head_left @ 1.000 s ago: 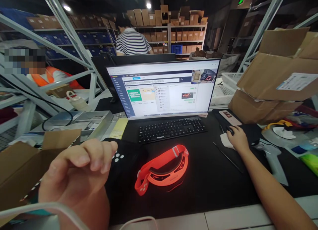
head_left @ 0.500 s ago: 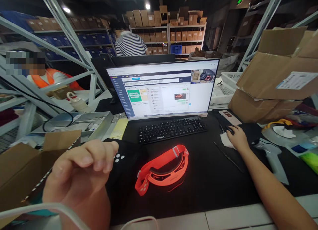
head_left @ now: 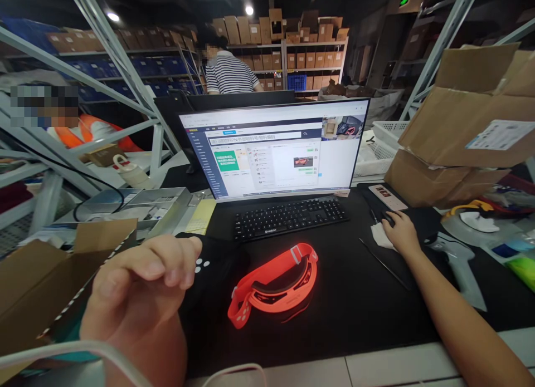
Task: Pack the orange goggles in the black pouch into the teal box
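Observation:
My left hand (head_left: 142,287) is raised at the lower left, palm towards me. Its fingers are loosely curled side by side, the hollow of the palm shows, and nothing is visible in it. At the right, my right hand (head_left: 403,231) rests over a dark computer mouse (head_left: 389,220), which it mostly covers. Between the hands, orange-red goggles (head_left: 284,298) with a matching strap lie on the black desk mat (head_left: 334,326). Behind my left hand is a black cloth item (head_left: 217,264) with white dots. A monitor (head_left: 267,153) stands beyond a black keyboard (head_left: 288,217).
An opened cardboard box (head_left: 42,281) stands at the left, near a grey tray (head_left: 167,209) and yellow paper (head_left: 200,217). A scanner (head_left: 462,270) and a thin dark rod (head_left: 384,264) lie at the right. Stacked cartons (head_left: 472,125) rise beyond. Two people are in the background.
My left hand has shifted slightly to the right. My right hand stays on the mouse. The person in the striped shirt has moved a little to the right.

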Tool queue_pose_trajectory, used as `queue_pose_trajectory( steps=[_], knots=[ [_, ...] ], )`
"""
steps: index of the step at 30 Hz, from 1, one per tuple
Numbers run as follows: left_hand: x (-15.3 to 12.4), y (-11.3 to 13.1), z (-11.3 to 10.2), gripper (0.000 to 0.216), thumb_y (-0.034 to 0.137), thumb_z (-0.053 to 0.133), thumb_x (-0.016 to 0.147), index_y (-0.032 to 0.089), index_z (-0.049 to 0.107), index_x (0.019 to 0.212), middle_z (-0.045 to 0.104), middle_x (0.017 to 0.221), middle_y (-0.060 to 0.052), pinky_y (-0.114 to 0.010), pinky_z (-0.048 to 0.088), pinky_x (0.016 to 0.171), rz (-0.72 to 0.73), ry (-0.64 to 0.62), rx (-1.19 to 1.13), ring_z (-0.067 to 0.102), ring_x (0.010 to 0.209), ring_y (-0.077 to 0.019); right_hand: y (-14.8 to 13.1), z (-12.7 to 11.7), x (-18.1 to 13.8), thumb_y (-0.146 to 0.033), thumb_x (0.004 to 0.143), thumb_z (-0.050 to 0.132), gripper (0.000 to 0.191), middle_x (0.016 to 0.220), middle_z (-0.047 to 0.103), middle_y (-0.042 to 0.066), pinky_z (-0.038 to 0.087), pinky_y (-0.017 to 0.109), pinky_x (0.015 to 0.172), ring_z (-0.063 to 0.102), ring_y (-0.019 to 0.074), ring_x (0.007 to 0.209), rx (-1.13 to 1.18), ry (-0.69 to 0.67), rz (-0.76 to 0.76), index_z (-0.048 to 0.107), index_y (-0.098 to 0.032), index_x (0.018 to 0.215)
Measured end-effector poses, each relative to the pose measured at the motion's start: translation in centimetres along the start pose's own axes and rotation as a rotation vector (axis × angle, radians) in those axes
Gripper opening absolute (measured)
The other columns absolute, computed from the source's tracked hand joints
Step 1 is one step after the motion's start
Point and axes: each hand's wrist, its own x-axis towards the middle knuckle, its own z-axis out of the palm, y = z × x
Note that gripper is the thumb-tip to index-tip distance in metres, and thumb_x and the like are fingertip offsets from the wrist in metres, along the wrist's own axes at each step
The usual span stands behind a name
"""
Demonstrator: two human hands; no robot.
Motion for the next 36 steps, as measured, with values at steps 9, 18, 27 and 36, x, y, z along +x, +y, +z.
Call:
queue_pose_trajectory(
  steps=[9,18,27,36],
  knots=[
    [-0.1,-0.3,-0.1,0.042,0.044,0.052,0.105,0.018,0.083,0.093,0.056,0.053,-0.001,-0.03,0.05,0.049,0.066,-0.079,0.025,0.046,0.038,-0.012,-0.2,-0.1,0.0,-0.045,0.095,0.055,0.049,0.136,0.067,0.022,0.051,0.051,0.112,0.062,0.0343,0.128,-0.006,0.005,-0.001,0.077,-0.014,0.126],
    [-1.5,-0.3,-0.3,0.035,0.05,0.071,0.094,0.021,0.083,0.081,0.047,0.047,0.001,-0.032,0.052,0.055,-0.045,0.143,-0.006,0.044,0.037,-0.0126,-0.3,-0.2,0.0,-0.044,0.094,0.055,0.048,0.136,0.067,0.021,0.05,0.052,0.113,0.062,0.0343,0.128,-0.011,-0.006,0.02,0.077,-0.015,0.126],
    [-2.0,0.1,0.7,0.016,0.029,0.084,0.081,0.021,0.071,0.083,0.056,0.056,0.004,-0.032,0.058,0.064,-0.079,0.285,0.024,0.051,0.044,-0.0112,-0.1,-0.3,0.1,-0.047,0.095,0.054,0.05,0.136,0.066,0.021,0.05,0.051,0.113,0.061,0.0344,0.129,-0.022,-0.025,0.03,0.076,-0.014,0.126],
    [-1.4,-0.2,0.3,0.019,0.031,0.082,0.086,0.018,0.072,0.076,0.06,0.057,0.001,-0.031,0.056,0.061,-0.034,0.183,-0.022,0.055,0.044,-0.0115,-0.1,-0.4,0.0,-0.046,0.095,0.055,0.049,0.137,0.067,0.02,0.05,0.051,0.112,0.062,0.0345,0.127,-0.022,-0.023,0.02,0.077,-0.016,0.126]
  ],
)
